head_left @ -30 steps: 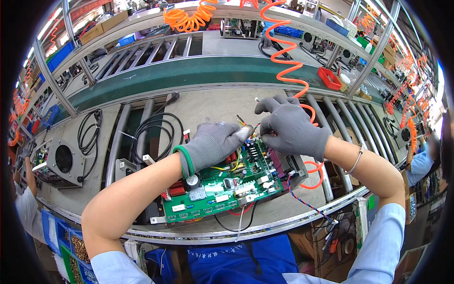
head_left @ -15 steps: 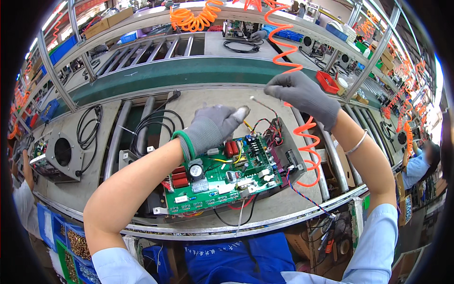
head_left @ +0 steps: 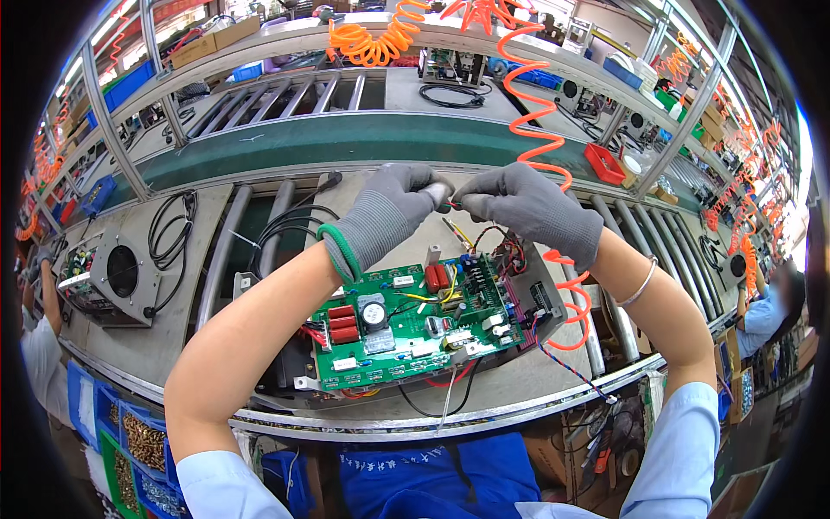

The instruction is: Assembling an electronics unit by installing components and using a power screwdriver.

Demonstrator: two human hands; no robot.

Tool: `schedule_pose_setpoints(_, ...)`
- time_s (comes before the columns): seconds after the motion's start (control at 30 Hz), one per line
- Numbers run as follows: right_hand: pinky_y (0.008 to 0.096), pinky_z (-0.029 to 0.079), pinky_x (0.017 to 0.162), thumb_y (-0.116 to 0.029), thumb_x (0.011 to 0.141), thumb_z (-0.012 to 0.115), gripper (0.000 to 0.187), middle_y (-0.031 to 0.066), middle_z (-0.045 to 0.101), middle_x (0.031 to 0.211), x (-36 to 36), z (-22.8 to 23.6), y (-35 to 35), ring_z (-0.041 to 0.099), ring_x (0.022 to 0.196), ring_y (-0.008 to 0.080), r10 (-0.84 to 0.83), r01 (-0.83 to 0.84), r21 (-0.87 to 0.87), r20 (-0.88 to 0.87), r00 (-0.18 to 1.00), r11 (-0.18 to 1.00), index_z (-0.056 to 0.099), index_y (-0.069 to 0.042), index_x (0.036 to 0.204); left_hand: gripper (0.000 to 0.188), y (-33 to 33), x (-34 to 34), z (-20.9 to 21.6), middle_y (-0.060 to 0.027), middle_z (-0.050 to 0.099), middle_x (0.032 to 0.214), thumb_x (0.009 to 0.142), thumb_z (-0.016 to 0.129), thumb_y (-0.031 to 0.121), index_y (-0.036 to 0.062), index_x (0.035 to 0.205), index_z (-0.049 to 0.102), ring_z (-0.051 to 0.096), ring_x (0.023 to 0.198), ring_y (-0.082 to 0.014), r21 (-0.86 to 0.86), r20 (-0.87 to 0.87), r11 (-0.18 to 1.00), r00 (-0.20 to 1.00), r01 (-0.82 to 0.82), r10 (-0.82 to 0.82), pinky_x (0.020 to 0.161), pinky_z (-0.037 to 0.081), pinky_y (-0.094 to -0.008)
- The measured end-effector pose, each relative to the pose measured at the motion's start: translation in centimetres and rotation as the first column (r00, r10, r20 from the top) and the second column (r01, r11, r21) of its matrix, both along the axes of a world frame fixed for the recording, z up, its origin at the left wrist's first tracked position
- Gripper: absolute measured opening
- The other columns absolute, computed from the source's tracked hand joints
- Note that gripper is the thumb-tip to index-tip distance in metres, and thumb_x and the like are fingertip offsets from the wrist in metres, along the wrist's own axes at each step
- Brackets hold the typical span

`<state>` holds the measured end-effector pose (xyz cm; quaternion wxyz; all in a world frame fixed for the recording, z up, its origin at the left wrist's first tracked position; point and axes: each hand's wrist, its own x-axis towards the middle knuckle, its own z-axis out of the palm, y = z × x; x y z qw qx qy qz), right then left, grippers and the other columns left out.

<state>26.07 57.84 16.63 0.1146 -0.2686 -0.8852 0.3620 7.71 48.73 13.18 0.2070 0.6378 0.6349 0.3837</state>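
Both my hands wear grey gloves and meet fingertip to fingertip above the far edge of a green circuit board [head_left: 402, 350]. My left hand [head_left: 386, 206], with a green cuff band, is closed in a pinch; its fingers hide what they hold. My right hand [head_left: 538, 208] pinches a thin reddish wire [head_left: 456, 205], whose end is hidden between the fingertips. Red blocks, a round black capacitor [head_left: 373, 317] and yellow wires sit on the board. At its right stands a dark metal panel [head_left: 545, 298] with red and black wires bunched behind it.
An orange coiled hose [head_left: 540, 130] hangs down behind my right hand. Black cable [head_left: 275, 233] lies coiled left of the board. A metal case with a round opening [head_left: 121, 272] stands at left. Rollers [head_left: 618, 238] run at right; a green belt [head_left: 346, 138] crosses beyond.
My right hand has come down and left to meet my left hand, which has shifted up slightly. The loose wire with its white connector, earlier in plain view, is now mostly hidden by my fingers.
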Motion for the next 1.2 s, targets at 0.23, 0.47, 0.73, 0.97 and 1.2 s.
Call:
schedule_pose_setpoints(0.23, 0.028, 0.047, 0.069, -0.019, 0.081, 0.066, 0.022, 0.0055, 0.068, 0.08, 1.8, 0.5, -2.3, 0.057, 0.072, 0.0102, -0.078, 0.096, 0.09, -0.189, 0.979, 0.991, 0.071, -0.001, 0.095, 0.039, -0.7, 0.5, 1.0, -0.0081, 0.07, 0.085, 0.09, 0.058, 0.037, 0.001, 0.099, 0.07, 0.064, 0.082, -0.0131, -0.077, 0.311, 0.995, 0.95, 0.064, -0.037, 0.08, 0.049, -0.0299)
schedule_pose_setpoints(0.47, 0.0287, 0.048, 0.072, -0.016, 0.08, 0.067, 0.019, 0.0079, 0.069, 0.083, 3.1, 0.2, -3.1, 0.062, 0.075, 0.0141, -0.024, 0.095, 0.23, -0.296, 0.955, 0.969, 0.072, -0.003, 0.092, 0.045, -0.9, 0.2, 1.8, -0.0102, 0.069, 0.09, 0.09, 0.06, 0.041, -0.0023, 0.1, 0.067, 0.064, 0.088, -0.0154, -0.18, 0.256, 0.957, 0.95, 0.228, -0.179, 0.085, 0.049, -0.0316)
schedule_pose_setpoints(0.73, 0.0272, 0.044, 0.068, -0.009, 0.077, 0.07, 0.014, 0.0037, 0.058, 0.076, 3.5, 0.0, -4.0, 0.055, 0.075, 0.0125, 0.186, -0.005, 0.444, -0.365, 0.912, 0.896, 0.07, -0.007, 0.091, 0.039, -2.2, 2.0, 0.3, -0.005, 0.068, 0.088, 0.09, 0.059, 0.038, 0.0006, 0.099, 0.067, 0.061, 0.087, -0.0126, -0.019, 0.58, 0.94, 0.769, 0.342, -0.268, 0.083, 0.045, -0.0269)
schedule_pose_setpoints(0.97, 0.0447, 0.031, 0.099, -0.023, 0.072, 0.07, 0.005, -0.0032, 0.059, 0.077, 6.9, 0.5, -3.6, 0.056, 0.09, 0.0186, 0.279, -0.313, 0.673, 0.162, 0.947, 0.671, 0.066, -0.02, 0.074, 0.045, -1.2, 1.1, 0.7, -0.0105, 0.067, 0.089, 0.095, 0.048, 0.039, -0.0035, 0.096, 0.064, 0.062, 0.09, -0.0172, -0.005, -0.019, 0.987, 0.986, 0.164, -0.164, 0.087, 0.046, -0.0325)
schedule_pose_setpoints(1.2, 0.0488, 0.029, 0.105, -0.021, 0.071, 0.066, 0.005, -0.0016, 0.06, 0.078, 7.2, -0.6, -4.3, 0.055, 0.096, 0.0213, 0.237, -0.498, 0.699, 0.443, 0.865, 0.513, 0.066, -0.016, 0.071, 0.052, -1.0, 0.7, -0.1, -0.0111, 0.066, 0.089, 0.097, 0.044, 0.044, -0.0043, 0.096, 0.063, 0.062, 0.09, -0.018, -0.019, 0.069, 0.982, 0.98, 0.187, -0.186, 0.088, 0.046, -0.034)
